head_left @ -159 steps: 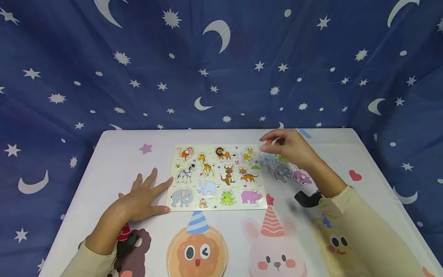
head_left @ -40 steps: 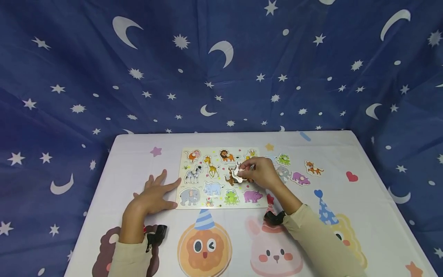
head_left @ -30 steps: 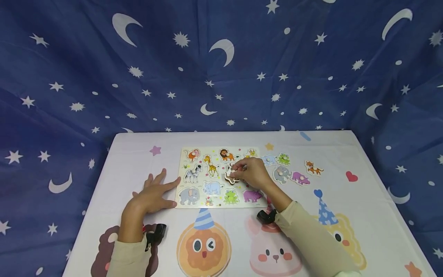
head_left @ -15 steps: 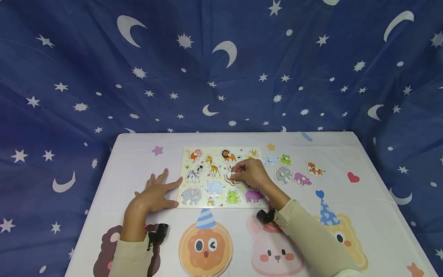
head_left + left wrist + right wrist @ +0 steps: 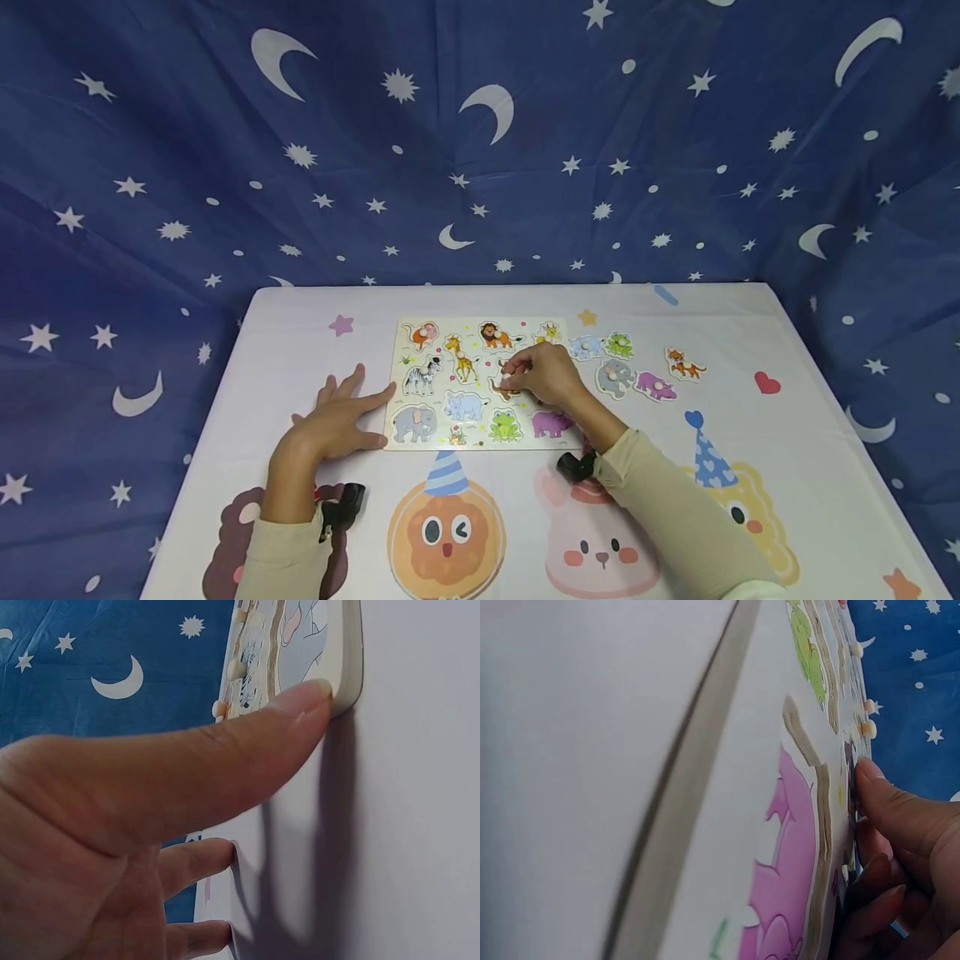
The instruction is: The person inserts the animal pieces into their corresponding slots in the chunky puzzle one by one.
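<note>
A wooden animal puzzle board (image 5: 480,429) lies flat on the table. My right hand (image 5: 551,375) pinches a brown kangaroo puzzle piece (image 5: 503,390) between thumb and fingers, over the kangaroo's place in the middle row; the hand covers part of it. In the right wrist view, the thumb (image 5: 900,810) is low along the board's surface. My left hand (image 5: 330,429) is spread at the board's left side, its thumb (image 5: 300,701) touching the near left corner. Knobbed monkey (image 5: 423,334), lion (image 5: 495,336), giraffe (image 5: 459,358) and zebra (image 5: 423,377) pieces sit in the board.
Right of the board lie loose knobbed pieces: a rhino (image 5: 585,347), a frog (image 5: 619,344), an elephant (image 5: 615,379), a hippo (image 5: 655,386) and a tiger (image 5: 684,365). A starry blue curtain (image 5: 555,242) hangs behind the white printed tablecloth (image 5: 817,467).
My right hand has come from the loose pieces to the board. The kangaroo piece has gone from tilted to flat over its place. The tiger now lies at the far right. The left hand keeps still lately.
</note>
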Demonstrator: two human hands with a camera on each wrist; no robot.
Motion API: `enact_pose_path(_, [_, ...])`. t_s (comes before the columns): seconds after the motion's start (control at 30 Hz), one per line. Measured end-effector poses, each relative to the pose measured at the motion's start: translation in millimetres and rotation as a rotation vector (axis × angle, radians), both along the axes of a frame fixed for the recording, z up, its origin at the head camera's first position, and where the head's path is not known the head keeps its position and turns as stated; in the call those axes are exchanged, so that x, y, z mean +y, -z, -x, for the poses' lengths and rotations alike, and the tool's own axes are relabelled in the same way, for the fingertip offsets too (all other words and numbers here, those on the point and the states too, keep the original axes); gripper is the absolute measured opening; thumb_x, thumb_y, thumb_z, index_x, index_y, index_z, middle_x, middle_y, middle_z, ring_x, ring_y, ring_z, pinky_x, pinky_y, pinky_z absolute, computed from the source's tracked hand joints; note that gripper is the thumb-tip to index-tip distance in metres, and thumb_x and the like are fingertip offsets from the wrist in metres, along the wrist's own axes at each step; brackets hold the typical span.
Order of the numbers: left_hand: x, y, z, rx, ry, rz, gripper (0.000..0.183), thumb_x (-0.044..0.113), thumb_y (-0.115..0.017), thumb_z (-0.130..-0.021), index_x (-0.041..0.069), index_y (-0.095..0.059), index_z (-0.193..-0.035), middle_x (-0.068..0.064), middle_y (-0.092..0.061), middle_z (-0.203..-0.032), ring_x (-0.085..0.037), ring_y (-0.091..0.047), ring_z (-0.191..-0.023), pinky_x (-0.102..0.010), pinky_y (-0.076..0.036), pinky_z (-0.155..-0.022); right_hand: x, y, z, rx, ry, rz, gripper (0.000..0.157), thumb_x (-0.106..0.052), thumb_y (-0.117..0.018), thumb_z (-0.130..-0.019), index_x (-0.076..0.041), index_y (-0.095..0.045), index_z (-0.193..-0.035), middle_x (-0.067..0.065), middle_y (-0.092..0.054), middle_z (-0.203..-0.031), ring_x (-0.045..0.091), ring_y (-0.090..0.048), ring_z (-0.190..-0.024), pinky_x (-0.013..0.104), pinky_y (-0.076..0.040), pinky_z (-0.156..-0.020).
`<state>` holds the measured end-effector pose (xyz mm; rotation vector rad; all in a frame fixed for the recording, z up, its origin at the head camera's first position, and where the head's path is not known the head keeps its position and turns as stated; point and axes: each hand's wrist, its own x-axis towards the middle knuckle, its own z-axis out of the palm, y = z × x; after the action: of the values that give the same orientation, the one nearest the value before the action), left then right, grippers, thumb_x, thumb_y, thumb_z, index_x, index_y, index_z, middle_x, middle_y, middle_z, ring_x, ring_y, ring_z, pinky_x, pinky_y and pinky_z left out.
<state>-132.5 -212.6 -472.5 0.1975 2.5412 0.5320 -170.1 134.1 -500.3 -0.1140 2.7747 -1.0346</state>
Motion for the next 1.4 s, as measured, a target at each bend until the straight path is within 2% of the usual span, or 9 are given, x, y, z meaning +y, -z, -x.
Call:
enact_pose_path(0.17, [0, -1.1, 0.3, 0.003, 0.000, -0.002, 0.087, 0.038, -0.087, -0.076, 0.037, -0.046, -0.153, -0.018, -0.007, -0.172, -0.058, 0.006, -0.153, -0.095, -0.001, -0.092, 0, -0.3, 0.3, 0.003, -0.006, -0.010, 0.016, -0.032, -0.091, -0.076, -0.023, -0.079, -0.081, -0.009, -0.067, -0.067, 0.012, -0.053, -0.060, 0.028, -0.042, -0.059])
enact_pose_path(0.47, [1, -1.7, -1.0, 0.004, -0.003, -0.006, 0.088, 0.038, -0.087, -0.076, 0.035, -0.046, -0.153, -0.019, -0.007, -0.172, -0.058, 0.006, -0.153, -0.095, -0.001, -0.092, 2, -3.3, -0.6, -0.053, -0.004, 0.019, 0.018, -0.030, -0.091, -0.076, -0.021, -0.081, -0.087, -0.008, -0.067, -0.067, 0.012, -0.053, -0.060, 0.028, -0.043, -0.061])
enact_pose_path(0.73, [2, -0.7, -1.5, 0.007, 0.001, -0.012, 0.088, 0.038, -0.087, -0.075, 0.035, -0.046, -0.153, -0.019, -0.007, -0.172, -0.058, 0.006, -0.153, -0.095, 0.000, -0.092, 17, -12.9, -7.4, -0.109, -0.039, 0.116, 0.018, -0.026, -0.085, -0.084, -0.020, -0.082, -0.101, -0.004, -0.072, -0.081, 0.015, -0.056, -0.065, 0.029, -0.045, -0.060])
enact_pose_path(0.9, [1, 1.2, -0.9, 0.000, 0.006, -0.003, 0.088, 0.038, -0.086, -0.077, 0.035, -0.045, -0.154, -0.019, -0.005, -0.172, -0.058, 0.007, -0.153, -0.095, 0.000, -0.091, 46, -22.9, -19.5, -0.140, 0.065, 0.230, 0.021, -0.027, -0.083, -0.087, -0.018, -0.081, -0.105, 0.003, -0.072, -0.086, 0.023, -0.059, -0.072, 0.031, -0.048, -0.060])
enact_pose_path(1.03, [0, 2.2, -0.5, -0.004, 0.009, 0.004, 0.088, 0.038, -0.086, -0.077, 0.035, -0.044, -0.154, -0.019, -0.005, -0.172, -0.058, 0.007, -0.152, -0.095, -0.001, -0.091, 80, -29.5, -28.2, -0.105, 0.145, 0.288, 0.026, -0.026, -0.083, -0.086, -0.012, -0.080, -0.108, 0.006, -0.074, -0.094, 0.031, -0.062, -0.079, 0.034, -0.052, -0.061])
enact_pose_path(1.17, [-1, 3.0, -0.7, -0.003, 0.013, 0.007, 0.088, 0.038, -0.086, -0.078, 0.035, -0.043, -0.154, -0.018, -0.005, -0.172, -0.058, 0.007, -0.153, -0.095, -0.001, -0.091, 114, -35.9, -36.2, -0.052, 0.204, 0.275, 0.033, -0.028, -0.082, -0.088, -0.008, -0.078, -0.114, 0.010, -0.072, -0.105, 0.026, -0.059, -0.080, 0.034, -0.052, -0.061])
enact_pose_path(1.27, [-1, 3.0, -0.9, 0.003, 0.015, 0.003, 0.088, 0.038, -0.086, -0.078, 0.034, -0.044, -0.154, -0.019, -0.005, -0.172, -0.058, 0.007, -0.152, -0.095, -0.001, -0.091, 138, -39.8, -42.3, -0.014, 0.258, 0.228, 0.038, -0.034, -0.079, -0.091, -0.008, -0.076, -0.119, 0.012, -0.071, -0.115, 0.017, -0.060, -0.085, 0.031, -0.055, -0.069])
enact_pose_path(1.4, [1, 1.6, -1.7, 0.010, 0.017, -0.006, 0.088, 0.039, -0.087, -0.076, 0.033, -0.045, -0.154, -0.020, -0.007, -0.172, -0.059, 0.006, -0.152, -0.096, -0.001, -0.090, 166, -41.7, -50.4, 0.023, 0.331, 0.168, 0.044, -0.044, -0.073, -0.094, -0.011, -0.074, -0.123, 0.012, -0.070, -0.122, 0.012, -0.063, -0.094, 0.024, -0.057, -0.079])
